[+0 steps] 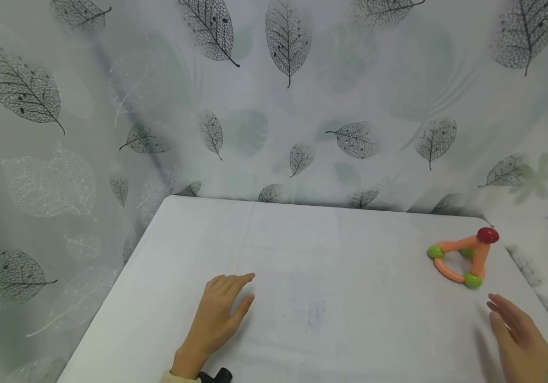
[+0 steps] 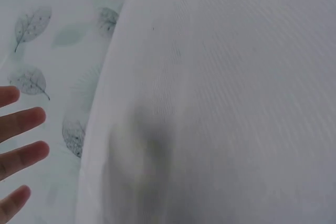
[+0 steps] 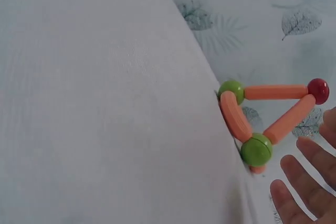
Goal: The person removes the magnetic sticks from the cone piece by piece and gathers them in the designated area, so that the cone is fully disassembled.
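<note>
Orange frame (image 1: 480, 259) | on table (image 1: 350, 298) | right hand (image 1: 520, 338) near, fingers apart | left hand (image 1: 215, 315): fingers apart

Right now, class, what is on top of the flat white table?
An orange-rod frame with green balls and one red ball; the table under the green balls is hidden.
</note>
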Motion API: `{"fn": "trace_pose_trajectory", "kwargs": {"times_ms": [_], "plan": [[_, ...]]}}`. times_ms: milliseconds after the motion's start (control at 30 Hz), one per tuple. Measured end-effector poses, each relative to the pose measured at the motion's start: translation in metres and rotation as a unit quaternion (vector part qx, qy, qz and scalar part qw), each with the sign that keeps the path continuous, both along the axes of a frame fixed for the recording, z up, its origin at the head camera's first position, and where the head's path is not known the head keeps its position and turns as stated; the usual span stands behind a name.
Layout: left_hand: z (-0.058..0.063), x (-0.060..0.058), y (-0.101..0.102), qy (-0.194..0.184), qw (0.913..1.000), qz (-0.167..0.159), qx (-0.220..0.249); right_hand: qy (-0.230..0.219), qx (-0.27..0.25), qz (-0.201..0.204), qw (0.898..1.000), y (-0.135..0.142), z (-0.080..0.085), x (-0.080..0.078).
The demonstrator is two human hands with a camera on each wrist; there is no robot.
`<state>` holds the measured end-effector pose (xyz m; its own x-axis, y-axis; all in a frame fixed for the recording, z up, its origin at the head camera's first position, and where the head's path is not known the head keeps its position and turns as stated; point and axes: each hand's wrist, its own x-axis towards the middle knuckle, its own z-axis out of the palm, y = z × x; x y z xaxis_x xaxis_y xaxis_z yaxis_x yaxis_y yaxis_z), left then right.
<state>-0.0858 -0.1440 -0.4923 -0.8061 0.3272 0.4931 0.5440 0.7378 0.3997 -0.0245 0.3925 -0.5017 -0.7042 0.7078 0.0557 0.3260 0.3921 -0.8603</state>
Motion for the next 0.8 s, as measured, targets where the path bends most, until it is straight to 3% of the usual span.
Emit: {"fn": "trace_pose_trajectory", "kwargs": {"times_ms": [100,200,367,500,600,800], "plan": [[0.002,-0.003,0.013,-0.004,0.9999,-0.010,0.010,0.046,-0.039,-0.013,0.998,0.002,-0.007,-0.009],[0.001,-0.007,0.025,-0.007,0.9995,-0.022,0.021,0.033,-0.060,-0.027,0.997,0.004,-0.013,-0.018],[-0.005,-0.012,0.042,-0.013,0.9972,-0.053,0.051,-0.030,-0.066,-0.039,0.997,0.004,-0.018,-0.033],[-0.010,-0.015,0.057,-0.025,0.9928,-0.077,0.089,-0.031,-0.073,-0.043,0.996,0.003,-0.018,-0.044],[-0.013,-0.015,0.070,-0.062,0.9848,-0.096,0.131,-0.005,-0.074,-0.047,0.996,0.003,-0.017,-0.050],[-0.019,-0.012,0.094,-0.143,0.9608,-0.126,0.202,0.037,-0.082,-0.059,0.994,0.003,-0.018,-0.059]]}}
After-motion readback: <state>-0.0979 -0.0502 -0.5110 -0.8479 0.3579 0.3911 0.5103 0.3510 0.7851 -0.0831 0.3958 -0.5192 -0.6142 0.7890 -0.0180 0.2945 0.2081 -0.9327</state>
